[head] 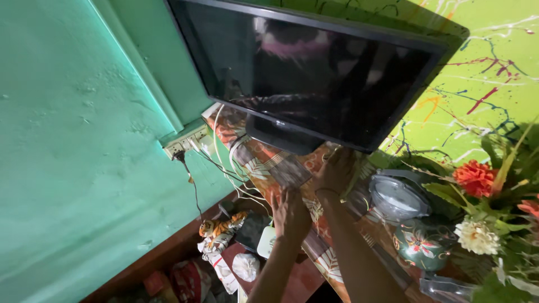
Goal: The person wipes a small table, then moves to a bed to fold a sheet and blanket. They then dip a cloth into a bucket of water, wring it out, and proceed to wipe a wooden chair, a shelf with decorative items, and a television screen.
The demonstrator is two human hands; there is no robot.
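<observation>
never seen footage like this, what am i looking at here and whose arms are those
This is one picture from a camera worn on a person's head, tilted and looking down, so the arms are the wearer's own. The left hand lies flat on a patterned cloth that covers a shelf. The right hand reaches to the bottom edge of a dark flat television; whether it grips anything is hard to tell. White cables run to a wall socket. To the right are a clear round container, a painted vase and artificial flowers. A toy tiger sits lower down.
</observation>
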